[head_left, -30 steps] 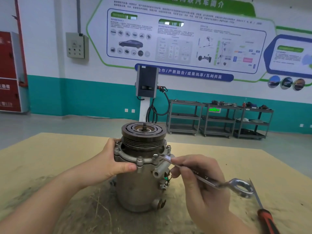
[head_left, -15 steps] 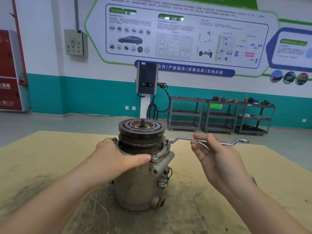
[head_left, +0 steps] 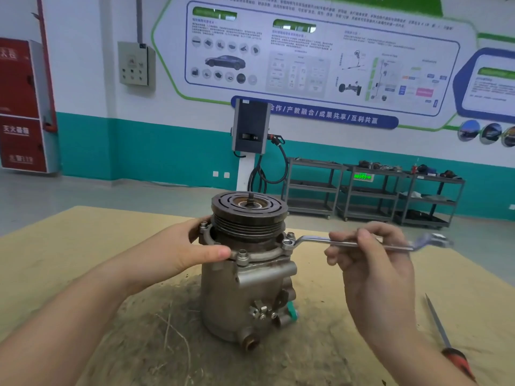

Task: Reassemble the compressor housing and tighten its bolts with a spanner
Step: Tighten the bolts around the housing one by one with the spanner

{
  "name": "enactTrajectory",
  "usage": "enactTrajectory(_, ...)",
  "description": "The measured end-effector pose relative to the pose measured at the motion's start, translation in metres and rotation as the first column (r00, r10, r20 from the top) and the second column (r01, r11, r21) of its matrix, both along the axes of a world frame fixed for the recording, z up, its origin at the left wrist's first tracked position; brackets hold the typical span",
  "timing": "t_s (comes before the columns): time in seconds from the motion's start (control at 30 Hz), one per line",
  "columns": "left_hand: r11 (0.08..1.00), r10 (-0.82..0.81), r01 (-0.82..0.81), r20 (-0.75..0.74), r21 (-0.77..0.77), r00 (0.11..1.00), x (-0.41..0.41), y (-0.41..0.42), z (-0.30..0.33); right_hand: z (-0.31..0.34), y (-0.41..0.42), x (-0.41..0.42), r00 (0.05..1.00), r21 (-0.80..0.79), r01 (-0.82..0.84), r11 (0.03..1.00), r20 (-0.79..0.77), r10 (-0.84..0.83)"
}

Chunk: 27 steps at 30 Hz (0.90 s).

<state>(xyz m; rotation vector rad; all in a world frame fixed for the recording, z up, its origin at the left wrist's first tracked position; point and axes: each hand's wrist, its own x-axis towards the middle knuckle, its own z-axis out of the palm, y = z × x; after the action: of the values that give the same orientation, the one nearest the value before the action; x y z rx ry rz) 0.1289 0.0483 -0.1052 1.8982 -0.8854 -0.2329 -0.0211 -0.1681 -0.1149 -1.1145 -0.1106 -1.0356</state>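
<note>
A grey metal compressor housing (head_left: 245, 291) stands upright on the tan table, its dark grooved pulley (head_left: 249, 211) on top. Several bolts (head_left: 242, 254) ring the flange below the pulley. My left hand (head_left: 178, 253) grips the flange's left side, thumb lying across the front. A silver ring spanner (head_left: 315, 240) sits with one end on the right-hand flange bolt (head_left: 287, 243) and sticks out level to the right. My right hand (head_left: 370, 263) holds the spanner's shaft near its middle with curled fingertips, palm facing me.
A red-handled screwdriver (head_left: 443, 338) lies on the table at the right. The tan table (head_left: 83, 246) is stained dark around the compressor. Beyond the table are metal shelf trolleys (head_left: 370, 190) and a wall charger (head_left: 250, 129).
The spanner swung from pointing toward me at the lower right to lying level on the right flange bolt. My right hand went from a closed grip to fingertips on the shaft. The compressor looks turned slightly.
</note>
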Motion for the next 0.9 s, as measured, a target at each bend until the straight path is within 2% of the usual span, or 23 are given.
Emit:
enactTrajectory(0.13, 0.994, 0.105, -0.105, -0.016, 0.021, 0.994, -0.001, 0.008, 0.005, -0.011, 0.014, -0.004, 0.979, -0.198, 0.198, 0.96, 0.093, -0.182)
enactTrajectory(0.2, 0.99, 0.129, -0.133, -0.07, -0.056, 0.989, 0.004, 0.012, 0.006, -0.013, 0.018, -0.007, 0.957, -0.327, 0.287, 0.901, 0.142, -0.253)
enactTrajectory(0.27, 0.981, 0.078, -0.095, -0.107, -0.168, 0.991, 0.01, 0.015, 0.003, -0.014, 0.028, -0.01, 0.946, -0.405, 0.321, 0.856, 0.183, -0.268)
enactTrajectory(0.33, 0.959, 0.027, -0.061, -0.125, -0.276, 0.992, 0.014, 0.015, -0.003, -0.012, 0.036, -0.012, 0.957, -0.336, 0.27, 0.902, 0.193, -0.215)
enactTrajectory(0.43, 0.909, -0.042, -0.037, -0.178, -0.414, 0.983, 0.015, 0.011, -0.011, -0.002, 0.032, -0.012, 0.982, -0.148, 0.158, 0.976, 0.128, -0.14)
enactTrajectory(0.57, 0.847, -0.139, -0.001, -0.224, -0.531, 0.965, 0.016, 0.007, -0.016, 0.005, 0.013, -0.006, 0.995, -0.023, 0.097, 0.995, -0.002, -0.097)
enactTrajectory(0.67, 0.835, -0.169, 0.002, -0.253, -0.551, 0.953, 0.016, 0.006, -0.016, 0.003, 0.002, 0.0, 0.997, 0.044, 0.048, 0.998, -0.063, -0.045)
enactTrajectory(0.77, 0.829, -0.202, 0.018, -0.27, -0.559, 0.942, 0.014, 0.007, -0.016, 0.007, -0.009, 0.005, 0.989, 0.131, -0.069, 0.989, -0.121, 0.085)
enactTrajectory(0.9, 0.812, -0.217, 0.024, -0.264, -0.583, 0.94, 0.014, 0.005, -0.016, 0.014, -0.027, 0.008, 0.933, 0.262, -0.222, 0.939, -0.222, 0.283)
